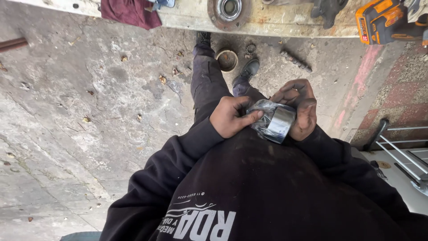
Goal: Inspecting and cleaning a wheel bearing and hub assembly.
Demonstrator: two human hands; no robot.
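Head view: both hands at chest height over the concrete floor point(67, 134). Right hand point(301, 107) cups a shiny metal ring point(278, 122) (bearing-like, in clear plastic wrap) — fingers curled over its top and far side. Left hand point(232, 117) pinches the wrap, thumb pressed on it. Orange power drill point(379, 20) lies on the pale surface point(187, 15) above, well apart.

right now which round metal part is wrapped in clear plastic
The shiny metal ring held between both hands; the rusty hub on the bench and the cup on the ground are bare.
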